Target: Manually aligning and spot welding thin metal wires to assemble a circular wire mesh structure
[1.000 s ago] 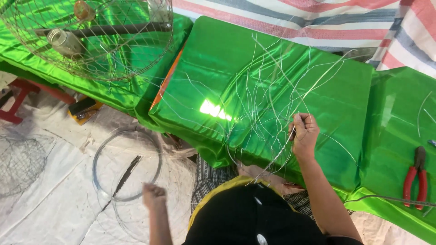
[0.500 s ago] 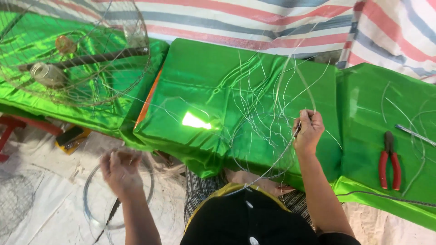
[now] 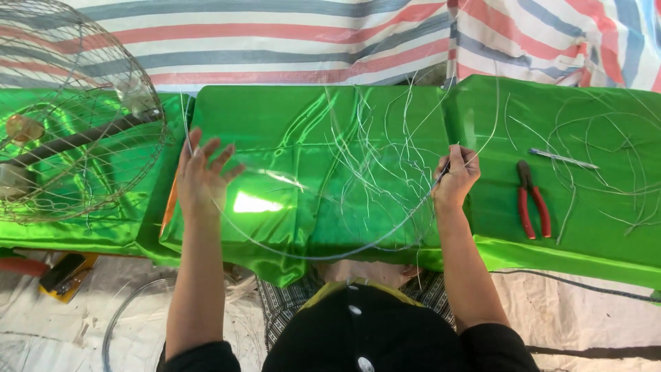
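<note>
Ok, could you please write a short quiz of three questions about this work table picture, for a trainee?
1. True or false: the right hand is closed on a long curved wire.
2. Which tool lies on the green cloth to the right of the right hand? A) red-handled pliers B) hammer C) scissors
3. Fill in: the left hand is held with its fingers ____.

Key
1. True; the wire loops down from that hand toward the left hand.
2. A; a thin metal rod lies just above the pliers.
3. Spread open; whether it touches the wire is hard to tell.
</note>
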